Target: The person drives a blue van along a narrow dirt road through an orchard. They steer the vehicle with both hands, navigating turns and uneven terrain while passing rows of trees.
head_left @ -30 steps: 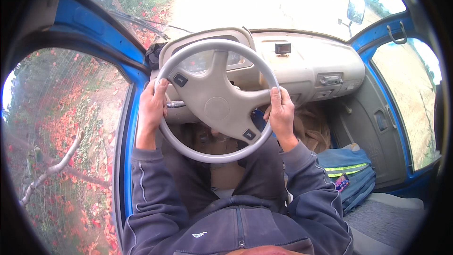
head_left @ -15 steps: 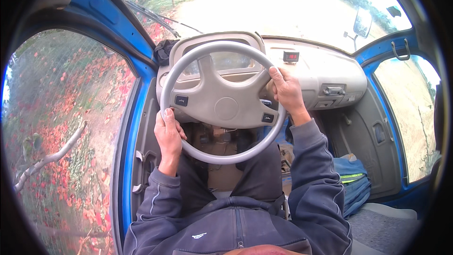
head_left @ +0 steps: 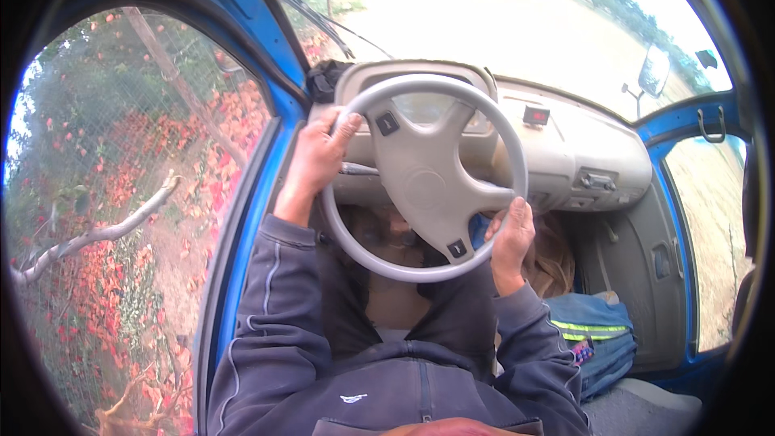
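Both of my hands grip the rim of a grey steering wheel (head_left: pixel 428 182). My left hand (head_left: pixel 321 149) is closed round its upper left side, the thumb lying along the rim. Lower on the right side, my right hand (head_left: pixel 512 242) wraps the rim with its thumb up. The wheel is turned clockwise, so its two dark horn buttons sit at upper left and lower right. Behind the rim, near my left hand, a dark stalk (head_left: pixel 358 169) sticks out. The instrument panel (head_left: pixel 420 71) is partly hidden by the wheel.
A beige dashboard (head_left: pixel 597 149) carries a small red display (head_left: pixel 536 115). Folded blue clothing (head_left: pixel 593 331) with a yellow-green stripe lies beside the right seat (head_left: pixel 642 412). Through the left window show a bare branch (head_left: pixel 105 242) and red leaves; ahead runs a pale dirt track (head_left: pixel 500 24).
The steering wheel has turned clockwise. My left hand has gone up with the rim and my right hand down. The view has shifted, and the scenery outside has moved slightly.
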Demonstrator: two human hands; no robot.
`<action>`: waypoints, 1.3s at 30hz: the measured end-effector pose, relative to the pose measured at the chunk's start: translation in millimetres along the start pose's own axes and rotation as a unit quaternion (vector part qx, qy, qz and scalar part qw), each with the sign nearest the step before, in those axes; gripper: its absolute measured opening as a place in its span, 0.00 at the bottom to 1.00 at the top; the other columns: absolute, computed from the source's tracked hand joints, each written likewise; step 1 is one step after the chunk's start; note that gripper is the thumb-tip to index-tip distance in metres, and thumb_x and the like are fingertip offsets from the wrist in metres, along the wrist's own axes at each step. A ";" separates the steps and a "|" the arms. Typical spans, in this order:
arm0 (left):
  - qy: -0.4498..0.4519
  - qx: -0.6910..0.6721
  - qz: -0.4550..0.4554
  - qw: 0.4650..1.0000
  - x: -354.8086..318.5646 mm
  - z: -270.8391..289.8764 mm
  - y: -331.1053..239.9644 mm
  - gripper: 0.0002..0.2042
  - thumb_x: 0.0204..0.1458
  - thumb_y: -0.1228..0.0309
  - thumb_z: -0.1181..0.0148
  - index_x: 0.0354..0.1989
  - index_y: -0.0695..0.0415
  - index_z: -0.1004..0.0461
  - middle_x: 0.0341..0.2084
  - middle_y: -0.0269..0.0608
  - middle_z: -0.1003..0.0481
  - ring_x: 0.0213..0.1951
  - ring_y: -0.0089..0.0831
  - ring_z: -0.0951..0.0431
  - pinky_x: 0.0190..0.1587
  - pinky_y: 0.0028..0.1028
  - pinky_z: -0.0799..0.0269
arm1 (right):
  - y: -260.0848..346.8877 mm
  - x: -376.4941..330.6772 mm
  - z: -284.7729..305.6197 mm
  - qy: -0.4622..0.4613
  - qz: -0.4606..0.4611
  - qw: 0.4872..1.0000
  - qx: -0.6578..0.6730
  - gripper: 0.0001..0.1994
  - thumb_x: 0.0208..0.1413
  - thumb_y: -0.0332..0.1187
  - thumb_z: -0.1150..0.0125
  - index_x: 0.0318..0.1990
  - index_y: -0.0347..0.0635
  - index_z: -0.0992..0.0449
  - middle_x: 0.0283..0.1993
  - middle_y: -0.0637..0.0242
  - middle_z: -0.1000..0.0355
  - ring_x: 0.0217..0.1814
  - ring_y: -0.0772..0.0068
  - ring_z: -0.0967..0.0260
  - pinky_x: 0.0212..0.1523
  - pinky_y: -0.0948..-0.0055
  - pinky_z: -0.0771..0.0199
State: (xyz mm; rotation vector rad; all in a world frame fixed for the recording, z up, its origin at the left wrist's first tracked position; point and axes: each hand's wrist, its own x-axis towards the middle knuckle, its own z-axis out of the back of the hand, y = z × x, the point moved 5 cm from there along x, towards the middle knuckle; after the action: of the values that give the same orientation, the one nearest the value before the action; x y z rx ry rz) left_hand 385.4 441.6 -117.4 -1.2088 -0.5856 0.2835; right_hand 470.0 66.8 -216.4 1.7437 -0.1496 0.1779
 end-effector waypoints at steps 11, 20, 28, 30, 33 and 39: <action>0.059 0.181 -0.149 0.970 43.4 -14.5 -53.1 0.23 0.71 0.51 0.35 0.62 0.58 0.18 0.36 0.39 0.16 0.41 0.26 0.17 0.46 0.30 0.23 | -20.8 -66.6 -5.0 -0.011 -0.049 0.997 0.064 0.19 0.83 0.47 0.54 0.51 0.37 0.32 0.29 0.62 0.29 0.24 0.66 0.25 0.30 0.67 0.22; 0.210 0.389 -0.268 0.856 66.7 -112.6 -127.8 0.29 0.68 0.36 0.42 0.65 0.43 0.19 0.44 0.49 0.13 0.50 0.51 0.14 0.53 0.44 0.20 | 8.4 -53.5 -7.1 0.064 -0.062 0.989 0.121 0.23 0.81 0.43 0.49 0.72 0.38 0.37 0.52 0.50 0.19 0.50 0.54 0.15 0.52 0.60 0.16; 0.226 0.348 -0.316 0.853 64.0 -139.1 -133.9 0.28 0.65 0.37 0.37 0.61 0.44 0.17 0.44 0.46 0.12 0.48 0.48 0.13 0.52 0.45 0.19 | -6.8 -60.0 -11.6 -0.027 -0.057 0.988 0.138 0.12 0.80 0.39 0.43 0.55 0.40 0.33 0.26 0.69 0.37 0.19 0.74 0.34 0.23 0.71 0.24; 0.222 0.318 -0.297 0.873 69.2 -142.3 -128.2 0.28 0.64 0.38 0.34 0.59 0.48 0.15 0.43 0.47 0.12 0.46 0.46 0.12 0.52 0.42 0.19 | -5.9 -60.7 -14.3 -0.020 -0.054 0.989 0.137 0.12 0.80 0.39 0.44 0.54 0.41 0.33 0.27 0.69 0.38 0.19 0.75 0.34 0.22 0.70 0.24; 0.251 0.333 -0.295 0.860 69.9 -152.8 -129.7 0.30 0.63 0.39 0.31 0.60 0.51 0.15 0.44 0.48 0.13 0.47 0.45 0.12 0.53 0.41 0.19 | -14.2 -70.0 -15.8 -0.026 -0.054 0.985 0.162 0.11 0.80 0.39 0.44 0.52 0.41 0.33 0.27 0.69 0.37 0.20 0.75 0.33 0.23 0.70 0.24; 0.373 0.266 -0.278 0.844 65.9 -189.6 -129.3 0.28 0.57 0.47 0.24 0.57 0.56 0.15 0.44 0.50 0.13 0.49 0.44 0.13 0.55 0.39 0.21 | -29.0 -118.6 -41.6 -0.020 -0.110 0.972 0.205 0.12 0.80 0.37 0.45 0.56 0.39 0.38 0.32 0.62 0.27 0.28 0.67 0.23 0.37 0.63 0.16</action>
State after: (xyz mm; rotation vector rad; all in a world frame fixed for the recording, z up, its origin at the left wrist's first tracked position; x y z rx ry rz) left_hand 533.6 280.2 -22.5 -0.4880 -0.1223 -0.4917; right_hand 358.2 113.0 -261.1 2.1616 0.0562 0.0094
